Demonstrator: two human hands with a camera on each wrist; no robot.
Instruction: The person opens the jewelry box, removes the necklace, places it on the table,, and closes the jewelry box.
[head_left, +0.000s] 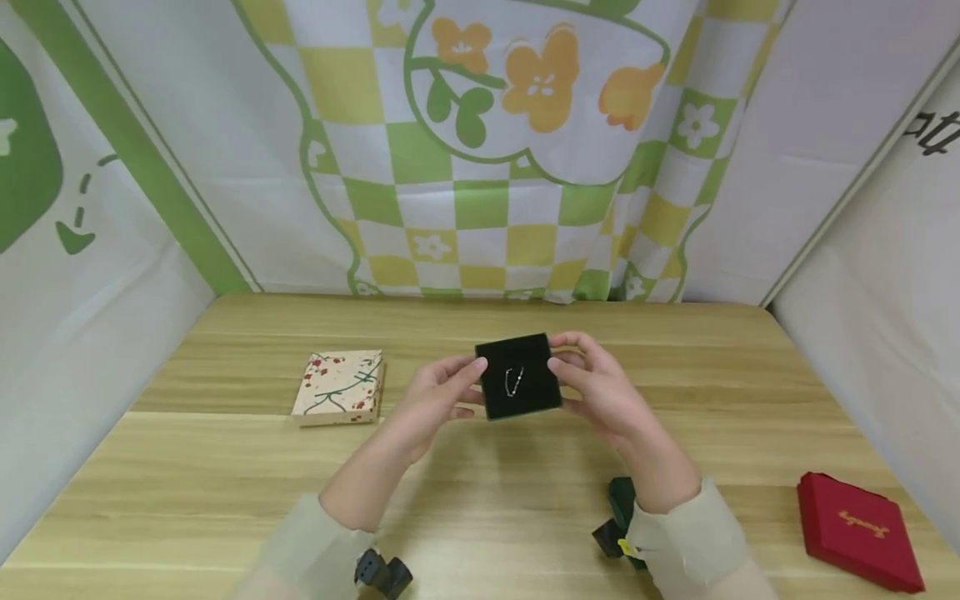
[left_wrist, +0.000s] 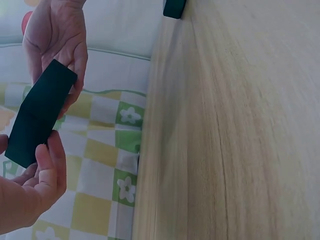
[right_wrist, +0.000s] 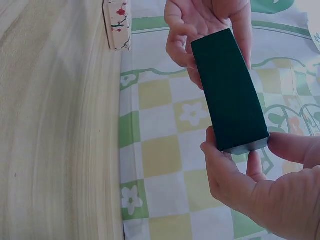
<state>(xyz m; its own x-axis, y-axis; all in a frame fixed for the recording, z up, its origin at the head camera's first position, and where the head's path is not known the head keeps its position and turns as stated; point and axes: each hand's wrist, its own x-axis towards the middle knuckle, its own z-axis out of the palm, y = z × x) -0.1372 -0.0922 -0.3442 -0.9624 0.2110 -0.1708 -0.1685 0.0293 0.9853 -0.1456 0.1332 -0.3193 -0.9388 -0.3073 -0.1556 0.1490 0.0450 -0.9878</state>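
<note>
Both hands hold up a small dark green jewelry box (head_left: 495,404) above the table, its open top facing the head camera. A thin silvery chain (head_left: 514,382) lies in a loose curve on the black insert inside. My left hand (head_left: 438,392) grips the box's left side, thumb on the rim and fingers behind. On the opposite side, my right hand (head_left: 596,379) grips it the same way. The right wrist view shows a plain green side wall of the box (right_wrist: 230,90) between the right hand (right_wrist: 265,195) and the left hand (right_wrist: 210,25).
A cream flower-patterned box (head_left: 341,387) lies on the wooden table (head_left: 247,492) at left. At the front right is a red box with gold lettering (head_left: 858,529). A dark green piece (head_left: 621,500) is partly hidden by the right forearm. Behind the table hangs a checked curtain (head_left: 480,204).
</note>
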